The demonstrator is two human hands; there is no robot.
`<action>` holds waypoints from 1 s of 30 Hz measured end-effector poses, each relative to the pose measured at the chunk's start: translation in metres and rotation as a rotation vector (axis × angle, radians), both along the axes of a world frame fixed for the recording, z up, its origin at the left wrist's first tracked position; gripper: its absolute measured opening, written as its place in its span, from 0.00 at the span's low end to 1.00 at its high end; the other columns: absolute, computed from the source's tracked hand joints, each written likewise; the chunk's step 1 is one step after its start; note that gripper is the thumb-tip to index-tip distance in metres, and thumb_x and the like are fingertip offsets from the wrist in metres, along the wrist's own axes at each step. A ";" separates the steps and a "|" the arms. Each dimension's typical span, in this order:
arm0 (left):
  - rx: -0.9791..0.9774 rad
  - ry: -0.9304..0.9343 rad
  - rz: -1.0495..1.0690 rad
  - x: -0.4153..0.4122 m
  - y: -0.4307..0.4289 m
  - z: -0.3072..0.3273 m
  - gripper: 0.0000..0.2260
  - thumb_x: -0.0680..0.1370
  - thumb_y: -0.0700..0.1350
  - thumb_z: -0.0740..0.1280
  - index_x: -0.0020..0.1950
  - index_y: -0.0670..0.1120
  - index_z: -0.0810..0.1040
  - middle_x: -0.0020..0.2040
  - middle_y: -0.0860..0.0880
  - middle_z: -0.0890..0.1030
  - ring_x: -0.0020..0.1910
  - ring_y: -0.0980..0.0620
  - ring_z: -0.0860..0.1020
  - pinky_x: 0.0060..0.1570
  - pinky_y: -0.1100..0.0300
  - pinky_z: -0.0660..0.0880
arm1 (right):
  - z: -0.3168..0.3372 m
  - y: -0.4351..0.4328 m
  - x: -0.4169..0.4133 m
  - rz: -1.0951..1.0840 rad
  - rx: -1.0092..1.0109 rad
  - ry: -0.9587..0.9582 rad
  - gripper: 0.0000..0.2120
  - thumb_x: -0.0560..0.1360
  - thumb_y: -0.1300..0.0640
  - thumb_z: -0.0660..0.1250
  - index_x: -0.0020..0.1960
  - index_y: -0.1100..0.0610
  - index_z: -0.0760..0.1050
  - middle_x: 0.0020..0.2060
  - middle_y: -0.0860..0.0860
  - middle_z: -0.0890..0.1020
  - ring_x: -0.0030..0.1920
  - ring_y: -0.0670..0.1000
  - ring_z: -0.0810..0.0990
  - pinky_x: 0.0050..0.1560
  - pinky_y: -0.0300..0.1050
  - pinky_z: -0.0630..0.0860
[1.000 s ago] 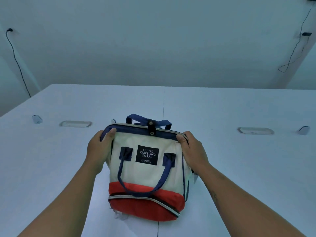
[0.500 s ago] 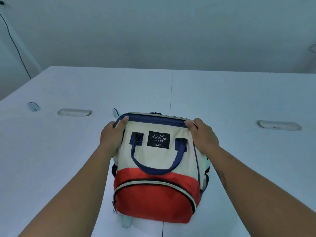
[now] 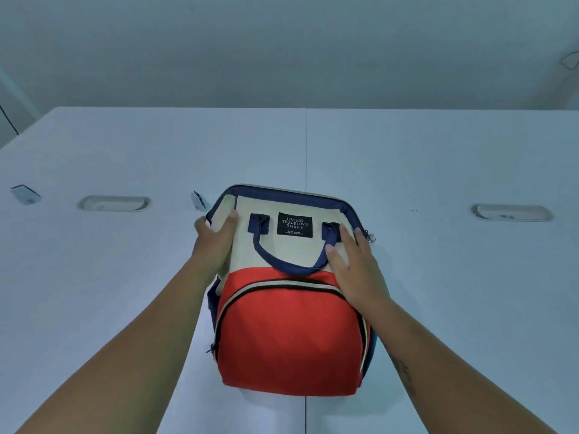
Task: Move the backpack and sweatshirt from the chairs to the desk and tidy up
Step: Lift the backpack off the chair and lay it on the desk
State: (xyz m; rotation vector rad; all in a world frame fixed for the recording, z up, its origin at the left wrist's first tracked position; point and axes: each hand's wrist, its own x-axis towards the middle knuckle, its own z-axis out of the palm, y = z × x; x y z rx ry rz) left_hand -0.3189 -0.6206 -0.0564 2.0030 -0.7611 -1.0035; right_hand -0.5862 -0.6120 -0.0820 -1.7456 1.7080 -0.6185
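Where both gripped corners, right hand (image 3: 354, 270) now spread flat on backpack (image 3: 288, 339) (left hand (image 3: 216, 242) grips side).

one backpack (image 3: 291, 333) is counted, with one label (image 3: 294, 224) and one looped handle (image 3: 291, 269). two hands are seen: a left hand (image 3: 216, 242) and a right hand (image 3: 354, 270). two oval slots (image 3: 113, 203) (image 3: 512, 213) and two small tabs (image 3: 25, 194) (image 3: 198, 200) are counted on the surface (image 3: 438, 158).
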 end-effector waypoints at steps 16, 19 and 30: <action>0.177 0.084 -0.056 -0.017 0.064 -0.053 0.35 0.71 0.69 0.67 0.71 0.52 0.66 0.59 0.49 0.76 0.55 0.45 0.77 0.54 0.49 0.74 | -0.021 0.012 0.022 -0.082 -0.044 0.232 0.25 0.79 0.43 0.53 0.75 0.45 0.62 0.77 0.50 0.60 0.76 0.54 0.58 0.75 0.57 0.53; 0.201 -0.036 -0.055 -0.018 0.068 -0.058 0.31 0.72 0.70 0.64 0.66 0.50 0.68 0.56 0.49 0.78 0.53 0.45 0.77 0.55 0.49 0.75 | -0.032 0.024 0.030 -0.083 0.020 0.245 0.28 0.78 0.38 0.51 0.76 0.40 0.54 0.79 0.48 0.53 0.76 0.59 0.57 0.72 0.64 0.59; 0.226 -0.624 -0.021 0.003 0.057 -0.053 0.33 0.77 0.66 0.59 0.73 0.45 0.64 0.70 0.43 0.69 0.66 0.39 0.70 0.57 0.44 0.72 | -0.035 0.004 0.074 -0.033 0.196 0.157 0.30 0.77 0.35 0.50 0.77 0.39 0.49 0.79 0.46 0.48 0.72 0.60 0.63 0.63 0.59 0.70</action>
